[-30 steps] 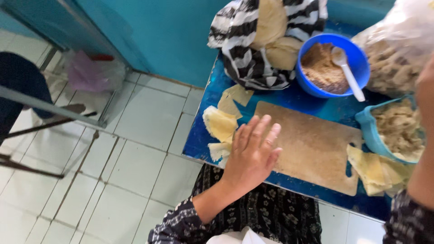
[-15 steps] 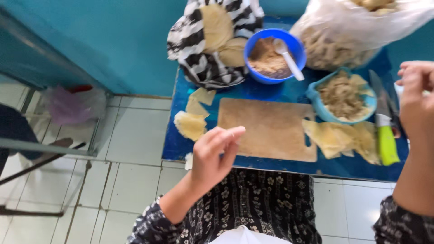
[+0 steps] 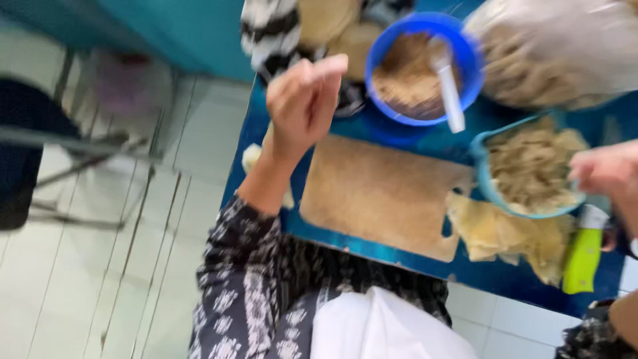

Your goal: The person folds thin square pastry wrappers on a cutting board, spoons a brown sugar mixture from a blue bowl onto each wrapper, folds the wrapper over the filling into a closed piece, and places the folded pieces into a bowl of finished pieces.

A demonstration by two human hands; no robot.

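My left hand (image 3: 302, 103) is raised over the left part of the blue table (image 3: 372, 246), fingers loosely curled, holding nothing that I can see. It hovers near the striped cloth (image 3: 269, 33) with flat dough sheets on it. A bare wooden cutting board (image 3: 382, 193) lies in the middle below it. My right hand (image 3: 608, 176) is at the right edge above a light blue bowl (image 3: 488, 193) of filling; the blur hides whether it grips anything. A blue bowl (image 3: 389, 50) with brown filling and a white spoon (image 3: 448, 86) stands at the back.
A stack of thin dough wrappers (image 3: 512, 236) lies right of the board, with a green-handled knife (image 3: 585, 256) beside it. A clear plastic bag (image 3: 565, 46) of food sits at the back right. White tiled floor (image 3: 86, 279) and a metal chair frame (image 3: 86, 146) are on the left.
My left hand has lifted from the cutting board and moved up toward the striped cloth. The view has moved closer and shifted right. My right hand has dropped lower over the light blue bowl.
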